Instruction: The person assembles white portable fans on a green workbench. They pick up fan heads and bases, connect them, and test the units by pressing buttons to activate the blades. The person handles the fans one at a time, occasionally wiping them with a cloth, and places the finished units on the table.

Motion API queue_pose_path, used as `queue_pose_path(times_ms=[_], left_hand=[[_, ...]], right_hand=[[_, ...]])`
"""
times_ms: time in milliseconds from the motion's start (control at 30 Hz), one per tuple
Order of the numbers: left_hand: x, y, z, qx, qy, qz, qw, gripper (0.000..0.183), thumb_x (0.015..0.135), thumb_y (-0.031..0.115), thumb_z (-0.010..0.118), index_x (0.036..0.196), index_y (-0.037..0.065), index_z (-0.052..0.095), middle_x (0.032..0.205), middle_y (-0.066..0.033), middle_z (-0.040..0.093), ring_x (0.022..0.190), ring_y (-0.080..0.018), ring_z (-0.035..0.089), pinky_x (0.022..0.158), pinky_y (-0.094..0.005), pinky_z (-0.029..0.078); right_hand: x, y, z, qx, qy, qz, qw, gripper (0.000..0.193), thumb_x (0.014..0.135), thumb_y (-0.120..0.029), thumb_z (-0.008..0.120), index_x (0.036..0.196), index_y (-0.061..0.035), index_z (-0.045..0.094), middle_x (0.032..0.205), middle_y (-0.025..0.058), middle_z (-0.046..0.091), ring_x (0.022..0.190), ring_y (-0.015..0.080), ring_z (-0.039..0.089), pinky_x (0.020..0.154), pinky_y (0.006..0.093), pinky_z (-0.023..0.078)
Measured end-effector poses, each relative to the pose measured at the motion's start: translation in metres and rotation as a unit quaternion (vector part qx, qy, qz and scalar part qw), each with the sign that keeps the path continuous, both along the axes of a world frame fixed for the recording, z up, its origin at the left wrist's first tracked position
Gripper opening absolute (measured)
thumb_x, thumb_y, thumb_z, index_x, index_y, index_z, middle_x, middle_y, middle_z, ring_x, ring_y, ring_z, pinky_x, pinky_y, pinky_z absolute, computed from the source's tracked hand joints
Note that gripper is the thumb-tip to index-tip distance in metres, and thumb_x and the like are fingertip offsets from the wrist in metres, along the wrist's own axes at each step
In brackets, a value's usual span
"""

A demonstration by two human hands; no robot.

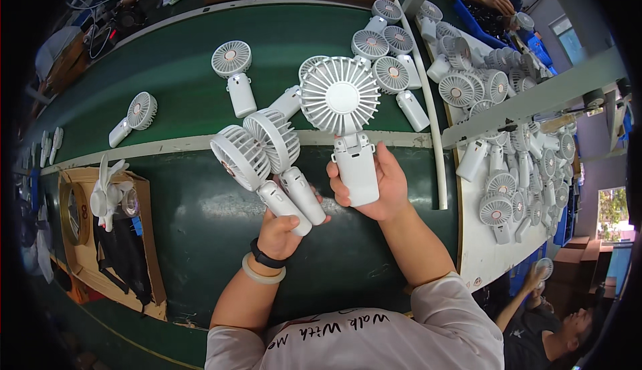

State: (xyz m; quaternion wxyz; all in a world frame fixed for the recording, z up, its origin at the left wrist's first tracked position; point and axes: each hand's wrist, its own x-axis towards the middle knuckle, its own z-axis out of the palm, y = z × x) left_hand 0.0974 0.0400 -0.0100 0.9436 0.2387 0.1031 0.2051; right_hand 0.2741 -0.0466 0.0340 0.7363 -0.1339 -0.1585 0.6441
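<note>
My left hand (275, 237) is closed around the handles of two white handheld fans; one fan (239, 158) is tilted to the left, and the other fan (274, 141) sits just behind it to the right. In my right hand (391, 196) I grip the handle of a third white handheld fan (340, 96). Its round grille stands upright, facing me, and partly hides a fan lying behind it. All three are held over the dark green work surface (221, 273).
On the green conveyor belt (180, 75) lie several white fans. A white side table (478, 263) at the right bears a heap of them, beyond a white pipe (431, 102). A cardboard tray (150, 249) holding tape is on the left. Co-workers sit across and at right.
</note>
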Motion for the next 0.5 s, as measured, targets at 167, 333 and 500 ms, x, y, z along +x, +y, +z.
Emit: queue_pose_path(times_ms=[167,333,500], left_hand=[[0.002,0.003,0.004,0.000,-0.011,-0.015,1.000,0.076,0.066,0.012,0.069,0.131,0.012,0.029,0.115,-0.0125,0.046,0.110,-0.0284,0.050,0.083,-0.0520,0.051],[0.000,0.002,0.004,-0.007,-0.002,-0.024,1.000,0.080,0.065,0.012,0.069,0.132,0.014,0.028,0.115,-0.0124,0.045,0.109,-0.0279,0.050,0.086,-0.0536,0.049],[0.002,-0.001,0.007,0.003,0.014,-0.017,1.000,0.080,0.065,0.011,0.071,0.132,0.013,0.028,0.114,-0.0117,0.046,0.109,-0.0275,0.051,0.088,-0.0536,0.048]], right_hand=[[-0.001,-0.003,-0.030,-0.086,0.008,-0.062,0.994,0.046,0.092,-0.040,0.045,0.123,-0.0051,0.043,0.104,0.0110,0.053,0.084,0.0195,0.052,0.076,0.0355,0.046],[-0.003,0.004,-0.040,-0.195,-0.244,-0.092,0.946,0.045,0.087,-0.019,0.059,0.125,-0.0026,0.039,0.104,0.0062,0.056,0.093,0.0151,0.056,0.081,0.0319,0.048],[-0.003,0.004,-0.039,-0.183,-0.279,-0.144,0.931,0.041,0.086,-0.011,0.057,0.123,-0.0007,0.042,0.106,0.0107,0.058,0.093,0.0171,0.059,0.083,0.0325,0.048]])
